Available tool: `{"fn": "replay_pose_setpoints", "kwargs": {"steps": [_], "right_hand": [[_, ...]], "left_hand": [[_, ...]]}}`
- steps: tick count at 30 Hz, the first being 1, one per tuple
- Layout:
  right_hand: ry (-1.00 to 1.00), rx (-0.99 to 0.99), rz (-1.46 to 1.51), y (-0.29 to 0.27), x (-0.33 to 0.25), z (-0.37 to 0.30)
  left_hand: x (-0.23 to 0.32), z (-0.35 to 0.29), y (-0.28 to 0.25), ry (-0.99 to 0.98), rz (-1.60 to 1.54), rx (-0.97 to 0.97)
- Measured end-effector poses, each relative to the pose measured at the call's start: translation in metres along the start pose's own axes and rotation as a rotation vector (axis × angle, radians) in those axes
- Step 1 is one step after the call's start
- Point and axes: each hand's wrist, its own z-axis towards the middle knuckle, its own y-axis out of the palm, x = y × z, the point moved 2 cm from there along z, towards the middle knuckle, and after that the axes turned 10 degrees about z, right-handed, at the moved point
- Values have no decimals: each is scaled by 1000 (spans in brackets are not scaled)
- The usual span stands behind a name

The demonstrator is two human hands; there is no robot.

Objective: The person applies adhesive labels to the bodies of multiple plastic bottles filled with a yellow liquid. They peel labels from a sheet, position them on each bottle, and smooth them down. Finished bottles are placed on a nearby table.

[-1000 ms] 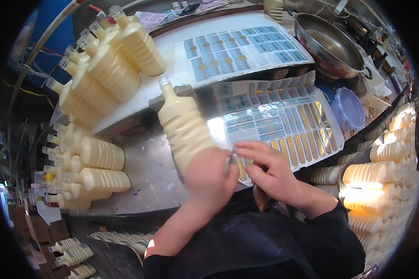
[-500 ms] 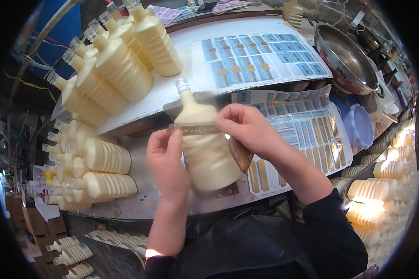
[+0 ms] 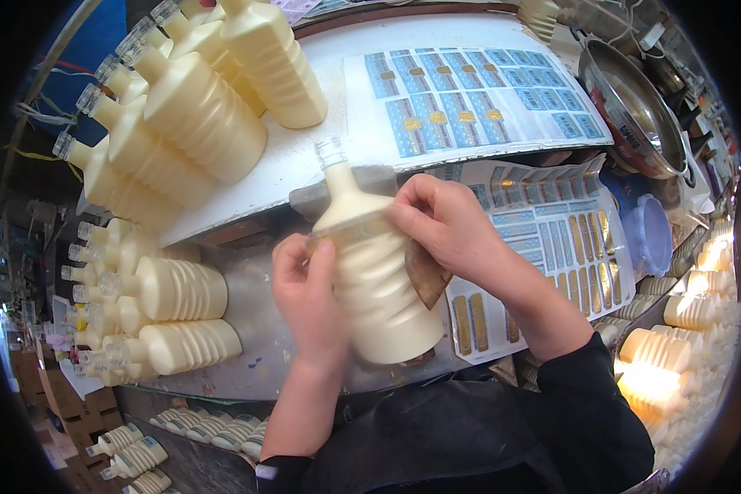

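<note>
A cream-coloured ribbed bottle [image 3: 383, 288] with a clear threaded neck stands tilted in front of me. Across its shoulder runs a thin, see-through brownish label strip [image 3: 358, 228], blurred and hard to make out. My left hand [image 3: 305, 284] pinches the strip's left end, thumb against the bottle's side. At the right end, my right hand [image 3: 445, 218] presses thumb and fingers together near the shoulder. A flat brown scraper-like piece [image 3: 428, 278] sticks out below the right palm, tucked in its lower fingers. Whether the strip touches the bottle all along cannot be seen.
Cream bottles [image 3: 193, 115] crowd the white board's left, with more lying [image 3: 181, 288] below. Label sheets [image 3: 461, 90] cover the board, and another sheet [image 3: 543, 239] lies nearer. A metal pan [image 3: 634, 107] and lavender basin [image 3: 649, 235] stand right. Several bottles fill the right side.
The strip, earlier stretched clearly across the bottle with lettering showing, now looks fainter against the shoulder. Both hands stay at its ends. The whole view has shifted slightly.
</note>
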Motion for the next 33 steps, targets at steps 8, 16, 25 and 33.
{"fn": "replay_pose_setpoints", "kwargs": {"steps": [8, 16, 25, 33], "right_hand": [[-68, -21, 9, 0, -1, 0], [-67, -1, -57, 2, -4, -2], [-70, 6, -50, 2, -6, -2], [-35, -18, 31, 0, 1, -2]], "left_hand": [[-1, -1, -2, -11, 15, 13], [-10, 4, -7, 45, 20, 31], [12, 4, 2, -41, 12, 74], [20, 6, 20, -6, 218, -170]]}}
